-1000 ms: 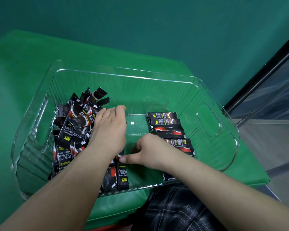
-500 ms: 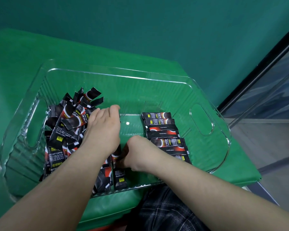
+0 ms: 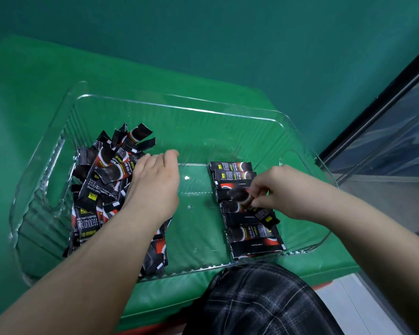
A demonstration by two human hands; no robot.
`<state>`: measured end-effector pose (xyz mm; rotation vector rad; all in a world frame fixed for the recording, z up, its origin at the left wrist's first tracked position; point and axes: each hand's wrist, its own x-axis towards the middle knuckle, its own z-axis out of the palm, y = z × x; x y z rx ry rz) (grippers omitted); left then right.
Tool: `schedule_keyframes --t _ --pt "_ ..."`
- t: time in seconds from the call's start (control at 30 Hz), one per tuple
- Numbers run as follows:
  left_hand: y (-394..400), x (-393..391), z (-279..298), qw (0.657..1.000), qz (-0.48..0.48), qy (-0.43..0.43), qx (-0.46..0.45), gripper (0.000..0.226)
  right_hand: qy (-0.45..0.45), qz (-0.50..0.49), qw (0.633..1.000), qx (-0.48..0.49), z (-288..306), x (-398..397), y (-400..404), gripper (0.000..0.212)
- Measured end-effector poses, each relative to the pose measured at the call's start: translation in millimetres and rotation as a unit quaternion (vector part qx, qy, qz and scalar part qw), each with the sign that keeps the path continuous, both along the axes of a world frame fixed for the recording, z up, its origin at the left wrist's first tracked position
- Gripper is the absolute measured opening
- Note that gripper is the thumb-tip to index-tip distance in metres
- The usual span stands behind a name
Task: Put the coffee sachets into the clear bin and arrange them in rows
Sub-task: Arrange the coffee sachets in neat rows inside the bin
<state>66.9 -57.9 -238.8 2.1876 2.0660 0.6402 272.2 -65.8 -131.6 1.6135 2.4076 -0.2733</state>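
Clear plastic bin (image 3: 174,106) on green padding (image 3: 264,284) — loose heap of coffee sachets (image 3: 102,189) at its left end, a neat row (image 3: 242,209) at its right end. Left hand (image 3: 155,187) lies flat, fingers relaxed, on the heap. Right hand (image 3: 283,192) pinches one blurred sachet (image 3: 257,206) over the row — contact unclear.

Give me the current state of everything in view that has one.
Clear plastic bin: upright on the green padded table, holding all sachets.
Loose pile of black coffee sachets: jumbled, at the bin's left.
Row of black sachets: flat, aligned, at the bin's right.
Single black sachet: tilted over the row.
Left hand: flat on the pile.
Right hand: pinch grip on the single sachet.
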Motion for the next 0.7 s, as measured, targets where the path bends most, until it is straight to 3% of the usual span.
schedule_keyframes --t 0.13,0.23,0.37,0.57,0.7 --pt "-0.6 -0.6 -0.8 1.0 0.002 -0.003 -0.001 0.064 -0.088 0.051 0.992 -0.075 -9.7 3.1 -8.4 0.013" --pt "-0.4 -0.5 -0.5 1.0 0.001 -0.004 -0.001 0.063 -0.121 0.081 0.988 -0.058 -21.5 5.9 -10.6 0.02" --pt "0.0 -0.9 -0.7 1.0 -0.002 0.0 0.0 0.062 -0.067 0.139 0.988 0.011 -29.9 11.1 -16.6 0.02" --pt "0.3 -1.2 -1.2 1.0 -0.003 0.003 0.001 0.061 0.021 0.214 0.976 -0.024 -43.5 5.1 -27.3 0.036" --pt "-0.1 -1.3 -1.3 1.0 -0.004 0.003 0.0 0.061 -0.003 0.211 0.977 -0.027 -44.6 4.5 -24.9 0.049"
